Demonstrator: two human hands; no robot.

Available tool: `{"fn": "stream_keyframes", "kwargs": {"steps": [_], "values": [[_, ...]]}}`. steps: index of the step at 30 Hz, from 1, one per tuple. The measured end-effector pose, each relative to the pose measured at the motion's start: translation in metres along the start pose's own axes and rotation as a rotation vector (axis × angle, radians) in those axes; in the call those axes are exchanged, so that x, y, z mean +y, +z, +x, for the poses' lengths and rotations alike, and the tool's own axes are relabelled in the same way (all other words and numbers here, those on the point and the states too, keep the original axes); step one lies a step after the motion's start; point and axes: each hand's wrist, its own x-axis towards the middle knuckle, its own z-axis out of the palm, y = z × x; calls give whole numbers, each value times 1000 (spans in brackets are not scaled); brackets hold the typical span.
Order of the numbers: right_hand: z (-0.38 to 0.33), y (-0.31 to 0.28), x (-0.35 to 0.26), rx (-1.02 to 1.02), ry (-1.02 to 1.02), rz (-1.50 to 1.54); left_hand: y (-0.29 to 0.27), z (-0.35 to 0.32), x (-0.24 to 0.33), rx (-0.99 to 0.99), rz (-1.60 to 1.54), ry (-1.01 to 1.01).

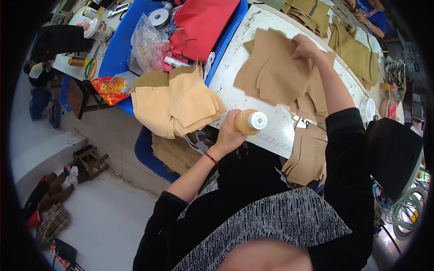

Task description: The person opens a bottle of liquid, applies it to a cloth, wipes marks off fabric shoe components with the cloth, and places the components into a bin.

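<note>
My left hand (229, 135) is wrapped round a bottle (244, 123) with a white cap and tan-orange contents, held upright at the table's near edge. Brown cut fabric pieces (280, 72) fan out under my right hand (305, 49), whose fingers close on their upper right edge. Motion blurs their lower edge a little. More brown pieces (316, 97) lie beneath and to the right. To the left of the bottle, a stack of light tan fabric pieces (190, 101) hangs over the edge of a blue bin (118, 49).
The bin holds red fabric (199, 27), a plastic bag (143, 45) and a tape roll (159, 17). Brown pieces (307, 156) overhang the white table (275, 128). Olive fabric stacks (355, 52) lie at the far right. A white cup (368, 107) stands near a dark machine (393, 153).
</note>
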Motion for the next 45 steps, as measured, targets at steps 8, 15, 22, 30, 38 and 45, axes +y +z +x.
{"fn": "stream_keyframes", "kwargs": {"steps": [8, 15, 22, 30, 38, 45], "values": [[6, -2, -3, 176, -18, -409, 3, 29, -8, 98, -29, 0], [-17, -4, -15, 449, 25, -668, 11, 55, -12, 193, -39, 36], [-29, 33, -92, 495, -235, 16, 19, 60, -39, 235, -98, 86], [-14, 30, -162, 319, -471, 265, 20, 65, -33, 260, -88, 120], [20, -1, -205, 280, -678, 118, 13, 45, -36, 261, -80, 55], [-23, -8, -168, 492, -262, 581, -87, 39, 10, 481, -162, 69]]}}
